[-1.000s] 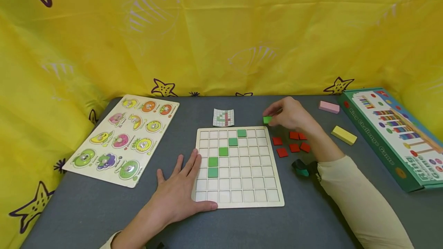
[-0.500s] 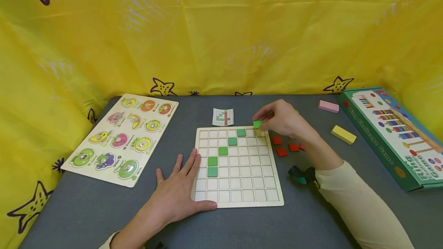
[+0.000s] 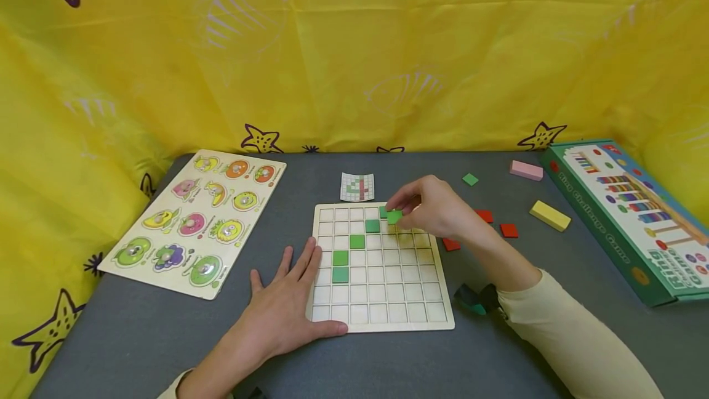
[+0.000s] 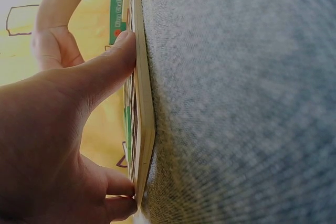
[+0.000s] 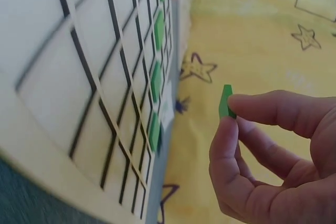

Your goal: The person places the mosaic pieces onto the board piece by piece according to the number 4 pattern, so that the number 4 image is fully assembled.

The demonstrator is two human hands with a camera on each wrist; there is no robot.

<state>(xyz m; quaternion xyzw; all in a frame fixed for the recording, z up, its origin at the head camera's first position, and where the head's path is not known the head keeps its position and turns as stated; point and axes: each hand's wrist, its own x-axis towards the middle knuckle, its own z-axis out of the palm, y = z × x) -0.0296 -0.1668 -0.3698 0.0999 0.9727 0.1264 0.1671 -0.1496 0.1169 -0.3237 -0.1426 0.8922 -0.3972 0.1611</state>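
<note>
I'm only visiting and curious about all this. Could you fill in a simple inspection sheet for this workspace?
Surface: grey table.
Job's things: grid board with five green tiles on it; small pattern card beyond its far edge; red tiles and a loose green tile to the right.
Clutter: fruit puzzle left; pink block, yellow block and game box right.
Hands: left hand touches the board's left and near edges; right hand pinches another green tile, raised off the board.
Cables: nothing seen.
Surroundings: yellow curtain with star and fish drawings.
</note>
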